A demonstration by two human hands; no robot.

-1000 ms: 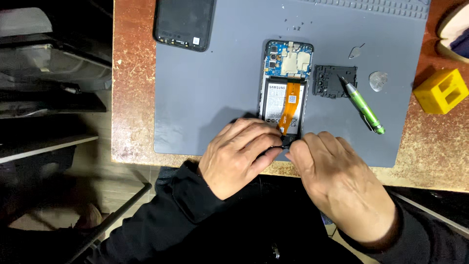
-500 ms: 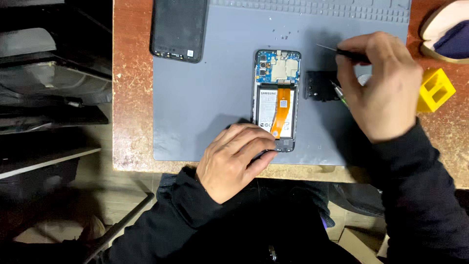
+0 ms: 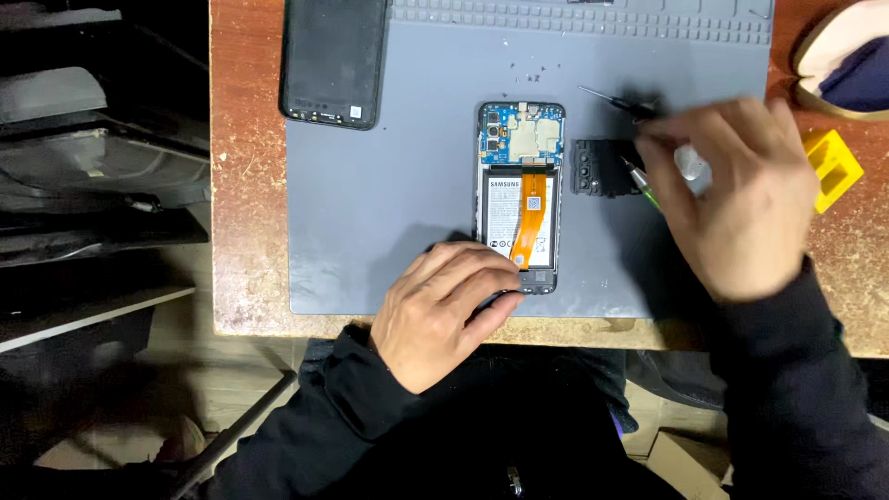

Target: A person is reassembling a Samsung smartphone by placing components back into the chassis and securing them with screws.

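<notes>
Head view: phone point(image 3: 520, 199) lies opened, back cover point(image 3: 333, 60) off; left hand point(image 3: 444, 310) steadies it, fingers flat, right hand point(image 3: 732, 199) pinches a screwdriver point(image 3: 619, 102); insides remain in place

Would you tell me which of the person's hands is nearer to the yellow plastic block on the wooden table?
Right. The right hand lies just beside the yellow plastic block; the left hand rests far off at the opened phone's lower end.

Even overhead light, dim left edge, motion-blurred right hand point(image 3: 732, 199)
</notes>
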